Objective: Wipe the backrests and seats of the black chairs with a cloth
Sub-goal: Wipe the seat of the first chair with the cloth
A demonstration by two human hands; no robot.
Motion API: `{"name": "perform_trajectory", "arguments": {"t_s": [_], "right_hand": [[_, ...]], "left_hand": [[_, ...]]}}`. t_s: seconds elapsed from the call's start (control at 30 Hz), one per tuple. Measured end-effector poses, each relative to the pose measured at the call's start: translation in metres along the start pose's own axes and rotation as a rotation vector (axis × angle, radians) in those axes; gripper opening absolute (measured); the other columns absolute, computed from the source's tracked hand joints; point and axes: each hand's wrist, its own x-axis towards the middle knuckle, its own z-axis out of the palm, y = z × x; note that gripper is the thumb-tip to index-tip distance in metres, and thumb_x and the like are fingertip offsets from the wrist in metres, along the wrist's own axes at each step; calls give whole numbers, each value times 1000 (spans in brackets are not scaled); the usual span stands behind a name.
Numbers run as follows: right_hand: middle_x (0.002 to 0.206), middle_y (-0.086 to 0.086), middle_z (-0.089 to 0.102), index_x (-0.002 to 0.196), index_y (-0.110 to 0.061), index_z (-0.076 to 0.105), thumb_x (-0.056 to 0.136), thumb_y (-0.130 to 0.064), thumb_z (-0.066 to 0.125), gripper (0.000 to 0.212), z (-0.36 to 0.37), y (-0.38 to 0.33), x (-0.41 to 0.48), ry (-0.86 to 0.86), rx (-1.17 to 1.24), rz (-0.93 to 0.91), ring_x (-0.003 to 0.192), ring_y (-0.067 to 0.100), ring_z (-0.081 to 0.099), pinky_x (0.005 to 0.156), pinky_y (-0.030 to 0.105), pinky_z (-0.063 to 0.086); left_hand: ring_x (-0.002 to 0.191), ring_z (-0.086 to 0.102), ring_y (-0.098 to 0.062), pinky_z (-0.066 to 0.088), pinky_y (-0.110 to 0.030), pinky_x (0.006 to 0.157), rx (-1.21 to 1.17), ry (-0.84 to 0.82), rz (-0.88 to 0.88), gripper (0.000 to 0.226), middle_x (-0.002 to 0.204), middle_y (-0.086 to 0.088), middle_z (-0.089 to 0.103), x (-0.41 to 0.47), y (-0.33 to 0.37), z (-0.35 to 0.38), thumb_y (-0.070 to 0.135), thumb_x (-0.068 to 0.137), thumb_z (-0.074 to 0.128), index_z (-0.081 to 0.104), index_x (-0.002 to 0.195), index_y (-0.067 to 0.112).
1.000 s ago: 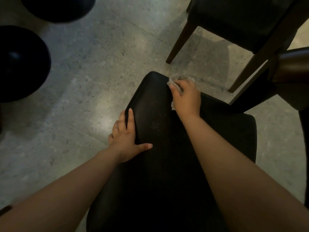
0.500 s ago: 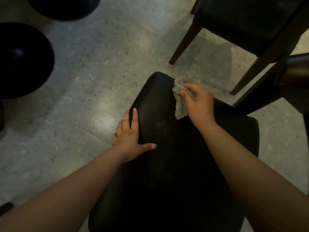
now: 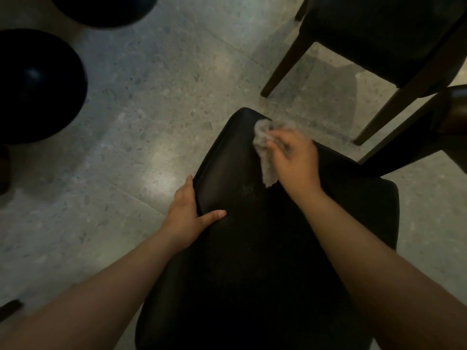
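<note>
Cloth [image 3: 265,150] is bunched in the right hand [image 3: 294,157], whose fingers [image 3: 274,137] are curled shut around it, a loose tail hanging down toward the black chair [image 3: 265,248] below. The pale rag sits at the far end of the padded panel, close to its rounded far corner. Whether the rag is pressed flat to the leather or lifted just off it cannot be told, as the hand is slightly blurred.

The left hand [image 3: 187,218] is laid on the left edge of the same panel, near its middle — thumb spread across the top face, fingers wrapped over the side, nothing held in it (it is judged to be steadying the chair).

One relation governs the coming stroke: the panel's long axis runs from the far corner under the cloth back toward the person, so almost all of the unwiped surface lies on the near side of the right hand, between the two forearms. The right hand is plainly the nearer one to the rag and the only one placed to draw it. A pull toward the body along that axis is probably called for, with the left hand kept clear at the edge.

A second black chair [image 3: 379,34] is seen beyond on the speckled floor [image 3: 151,109], well apart and untouched.
</note>
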Motion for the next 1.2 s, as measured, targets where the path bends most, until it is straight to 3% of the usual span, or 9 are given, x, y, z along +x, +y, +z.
{"name": "perform_trajectory", "arguments": {"t_s": [0.13, 0.23, 0.47, 0.63, 0.73, 0.83, 0.9, 1.0, 1.2], "right_hand": [[123, -5, 58, 124, -26, 62, 97, -28, 53, 29, 15, -3, 37, 87, -63, 113, 114, 11, 52, 100, 36, 47], [127, -6, 57, 123, -25, 63, 96, -26, 54, 28, 31, -11, 24, 133, -114, 132, 120, 12, 46, 99, 27, 42], [124, -9, 59, 117, -26, 66, 94, -23, 56, 24, 27, -15, -23, -141, -107, -100, 114, 5, 45, 92, 17, 35], [125, -7, 59, 121, -27, 64, 96, -27, 54, 27, 16, -11, 32, 49, 7, 7, 117, 12, 52, 101, 37, 46], [127, -4, 61, 123, -24, 65, 97, -27, 53, 28, 32, -12, 46, 43, -52, 37, 119, 16, 53, 103, 38, 44], [127, -5, 60, 122, -24, 65, 96, -25, 55, 27, 38, -19, 32, 51, -81, 23, 120, 15, 49, 99, 26, 39], [127, -7, 59, 121, -26, 65, 95, -23, 56, 27, 36, -22, 16, -36, -78, -21, 119, 8, 43, 96, 22, 34], [124, -7, 59, 118, -32, 65, 94, -26, 56, 26, 33, -24, 2, -225, -43, -63, 115, 5, 46, 98, 27, 41], [126, -2, 61, 124, -22, 63, 98, -23, 52, 29, 29, -28, 57, -28, -39, -61, 122, 16, 50, 105, 30, 39]], "left_hand": [[139, 32, -25, 34, -48, 113, 1, 4, 7, 113, 155, -8, 25, 0, 0, 1, 55, 73, 75, 6, 155, 21], [138, 33, -25, 35, -49, 113, 12, 17, 20, 111, 153, -8, 28, 0, -2, 2, 56, 72, 75, 9, 155, 21], [136, 35, -25, 38, -49, 110, 16, 41, 36, 108, 150, -8, 33, -1, -1, 2, 58, 71, 75, 15, 153, 21], [141, 29, -24, 32, -47, 115, 8, 31, 29, 111, 156, -7, 24, -2, -1, 3, 53, 75, 75, 6, 156, 21], [141, 28, -24, 31, -46, 116, 10, 33, 35, 111, 157, -7, 23, -1, -1, 3, 53, 76, 74, 4, 156, 22], [141, 28, -24, 31, -46, 116, 11, 31, 35, 111, 156, -7, 23, 0, -2, 4, 52, 76, 75, 3, 156, 21], [141, 27, -24, 30, -46, 116, 10, 35, 39, 112, 156, -7, 24, 0, -1, 4, 52, 75, 75, 4, 156, 20], [142, 26, -23, 28, -44, 117, 2, 45, 37, 112, 157, -7, 22, 0, -1, 4, 50, 76, 76, 4, 155, 19], [144, 23, -22, 27, -44, 118, -3, 27, 44, 111, 159, -5, 19, 0, -2, 4, 53, 77, 73, 1, 155, 21]]}}
